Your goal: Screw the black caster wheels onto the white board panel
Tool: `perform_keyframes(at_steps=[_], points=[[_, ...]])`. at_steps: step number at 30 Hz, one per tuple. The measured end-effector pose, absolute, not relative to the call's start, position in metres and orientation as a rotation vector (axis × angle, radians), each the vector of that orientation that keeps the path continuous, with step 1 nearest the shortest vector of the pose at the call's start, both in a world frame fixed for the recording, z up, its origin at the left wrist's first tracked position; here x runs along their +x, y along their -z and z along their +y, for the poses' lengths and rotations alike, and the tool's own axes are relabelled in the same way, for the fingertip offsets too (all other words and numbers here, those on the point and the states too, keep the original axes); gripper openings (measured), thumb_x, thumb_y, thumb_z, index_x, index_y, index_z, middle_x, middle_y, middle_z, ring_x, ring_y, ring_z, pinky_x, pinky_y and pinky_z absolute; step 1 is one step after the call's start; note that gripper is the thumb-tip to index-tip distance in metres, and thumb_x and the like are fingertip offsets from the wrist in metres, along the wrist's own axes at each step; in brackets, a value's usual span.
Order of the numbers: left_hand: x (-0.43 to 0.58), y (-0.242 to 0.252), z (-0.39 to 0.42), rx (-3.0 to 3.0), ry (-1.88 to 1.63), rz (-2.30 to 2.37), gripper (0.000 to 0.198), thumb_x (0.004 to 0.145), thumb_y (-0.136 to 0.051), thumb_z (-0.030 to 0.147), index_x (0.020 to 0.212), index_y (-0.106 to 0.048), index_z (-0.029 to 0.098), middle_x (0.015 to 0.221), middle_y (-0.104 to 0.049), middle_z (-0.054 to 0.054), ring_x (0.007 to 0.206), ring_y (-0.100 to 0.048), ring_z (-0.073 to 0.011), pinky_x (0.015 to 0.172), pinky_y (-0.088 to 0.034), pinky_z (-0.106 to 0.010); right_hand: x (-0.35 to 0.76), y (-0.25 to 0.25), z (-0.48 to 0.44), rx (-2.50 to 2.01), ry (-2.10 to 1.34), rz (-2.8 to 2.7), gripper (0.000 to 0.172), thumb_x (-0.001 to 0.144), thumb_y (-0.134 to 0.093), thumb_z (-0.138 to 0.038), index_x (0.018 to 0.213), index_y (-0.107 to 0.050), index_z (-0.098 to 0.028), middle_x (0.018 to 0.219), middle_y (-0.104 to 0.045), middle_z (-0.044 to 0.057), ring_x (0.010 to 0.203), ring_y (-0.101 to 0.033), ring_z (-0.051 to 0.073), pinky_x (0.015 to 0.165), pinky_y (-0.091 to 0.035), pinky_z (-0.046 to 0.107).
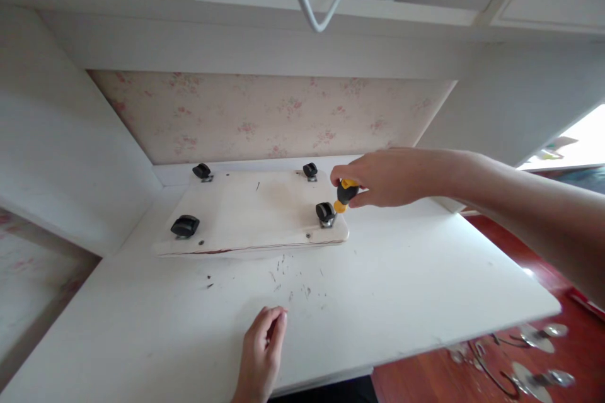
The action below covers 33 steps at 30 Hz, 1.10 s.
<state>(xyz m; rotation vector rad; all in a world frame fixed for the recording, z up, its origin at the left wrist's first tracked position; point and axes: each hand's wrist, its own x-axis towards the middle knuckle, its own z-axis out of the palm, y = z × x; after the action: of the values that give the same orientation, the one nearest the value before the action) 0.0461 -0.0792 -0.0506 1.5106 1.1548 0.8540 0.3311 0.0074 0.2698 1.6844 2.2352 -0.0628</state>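
My right hand is closed around the handle of a yellow and black screwdriver. Its lower end points down beside the front right caster, where the tip is hidden. That black caster sits on a metal plate on a white wooden board. Other casters stand at the board's remaining corners: front left, back left and back right. In front of the board, my left hand rests over the white desk with curled fingers and thumb together; whatever they may hold is hidden.
Dark crumbs lie scattered on the white desk top. Cabinet shelving overhangs the back, with a white bent rod hanging low. A chandelier-like fixture lies on the red floor at right.
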Motion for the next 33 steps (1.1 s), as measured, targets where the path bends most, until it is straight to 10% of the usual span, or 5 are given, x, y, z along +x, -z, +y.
perform_keyframes(at_steps=[13, 19, 25, 33], points=[[0.139, -0.004, -0.040, 1.262, -0.494, 0.951, 0.050, 0.086, -0.055, 0.064, 0.094, -0.067, 0.016, 0.064, -0.056, 0.001, 0.053, -0.047, -0.0126, 0.052, -0.037, -0.025, 0.316, -0.271, 0.013, 1.749, -0.127, 2.093, 0.054, 0.081, -0.052, -0.070, 0.098, -0.071, -0.022, 0.085, -0.069, 0.012, 0.076, -0.064, 0.030, 0.061, -0.039, 0.038], [0.183, 0.016, -0.023, 0.758, -0.378, 0.792, 0.049, 0.078, -0.069, 0.059, 0.101, -0.063, 0.017, 0.101, -0.064, -0.007, 0.059, -0.055, -0.0092, 0.054, -0.040, -0.024, 0.308, -0.269, 0.017, 1.771, -0.186, 2.146, 0.059, 0.080, -0.050, -0.074, 0.093, -0.073, -0.021, 0.084, -0.069, 0.014, 0.077, -0.065, 0.031, 0.062, -0.040, 0.038], [0.199, 0.027, -0.013, 0.540, -0.458, 0.545, 0.042, 0.077, -0.078, 0.035, 0.115, -0.063, 0.025, 0.121, -0.058, -0.005, 0.082, -0.063, -0.0122, 0.068, -0.047, -0.024, 0.324, -0.270, 0.010, 1.695, 0.046, 2.314, 0.056, 0.091, -0.054, -0.055, 0.141, -0.046, -0.033, 0.104, -0.073, 0.007, 0.085, -0.066, 0.026, 0.062, -0.037, 0.033], [0.202, 0.026, -0.011, 0.346, -0.524, 0.376, 0.034, 0.082, -0.073, 0.020, 0.115, -0.070, 0.024, 0.145, -0.049, -0.005, 0.105, -0.061, -0.0172, 0.080, -0.052, -0.029, 0.343, -0.270, 0.005, 1.368, -0.209, 2.326, 0.021, 0.095, -0.058, -0.039, 0.113, -0.063, -0.030, 0.102, -0.071, 0.003, 0.073, -0.064, 0.019, 0.054, -0.027, 0.031]])
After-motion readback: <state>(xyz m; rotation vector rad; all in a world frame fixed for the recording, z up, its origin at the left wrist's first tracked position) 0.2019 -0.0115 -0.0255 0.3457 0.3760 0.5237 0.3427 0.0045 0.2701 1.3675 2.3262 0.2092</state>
